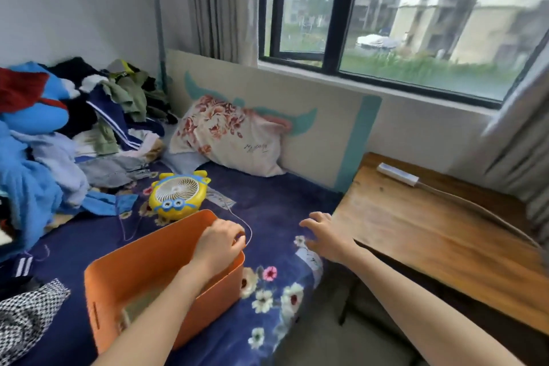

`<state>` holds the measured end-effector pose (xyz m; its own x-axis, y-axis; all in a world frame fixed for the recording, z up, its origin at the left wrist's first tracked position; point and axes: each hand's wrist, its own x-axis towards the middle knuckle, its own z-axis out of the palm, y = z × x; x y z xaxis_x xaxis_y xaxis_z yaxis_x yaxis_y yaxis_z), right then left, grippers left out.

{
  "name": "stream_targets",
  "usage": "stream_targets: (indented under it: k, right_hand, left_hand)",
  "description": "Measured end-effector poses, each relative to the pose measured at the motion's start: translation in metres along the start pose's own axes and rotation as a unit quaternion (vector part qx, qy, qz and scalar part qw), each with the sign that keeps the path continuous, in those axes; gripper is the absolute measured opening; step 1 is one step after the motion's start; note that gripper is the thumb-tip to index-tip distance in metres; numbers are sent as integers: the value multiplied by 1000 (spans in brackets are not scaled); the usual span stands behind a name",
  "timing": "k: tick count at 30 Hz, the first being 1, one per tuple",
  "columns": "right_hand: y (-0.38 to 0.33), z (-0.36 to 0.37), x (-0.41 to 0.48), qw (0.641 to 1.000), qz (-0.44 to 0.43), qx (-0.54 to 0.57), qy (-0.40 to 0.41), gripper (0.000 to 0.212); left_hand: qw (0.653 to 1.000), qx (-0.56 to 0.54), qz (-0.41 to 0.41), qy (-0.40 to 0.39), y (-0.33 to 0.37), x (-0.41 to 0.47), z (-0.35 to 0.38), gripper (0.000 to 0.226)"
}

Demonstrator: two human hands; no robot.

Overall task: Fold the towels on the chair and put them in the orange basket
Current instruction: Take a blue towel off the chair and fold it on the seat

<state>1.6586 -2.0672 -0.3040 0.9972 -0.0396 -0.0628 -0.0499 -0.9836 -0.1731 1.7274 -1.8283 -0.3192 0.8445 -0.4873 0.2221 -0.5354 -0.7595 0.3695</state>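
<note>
Head view: left hand (219, 242) grips orange basket (142, 264) rim; right hand (325, 233) hovers open.

No wording can be read. The flowered pillow (234, 135) at the middle of the frame carries a dark cursive scrawl, and the white patches on the bedsheet (279, 205) show similar handwriting, all too blurred to make out.

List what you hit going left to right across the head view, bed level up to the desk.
Clothes pile → yellow fan → left hand on the far rim of the orange basket → right hand, open above the bedspread → wooden desk → white power strip.
</note>
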Motion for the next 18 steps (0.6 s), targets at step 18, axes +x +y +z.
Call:
stream_targets:
  k: [18]
  right_hand:
    - [254,71,-444,884,447,134,-7,43]
  left_hand:
    - [923,-53,270,-269,363,-103,223,23]
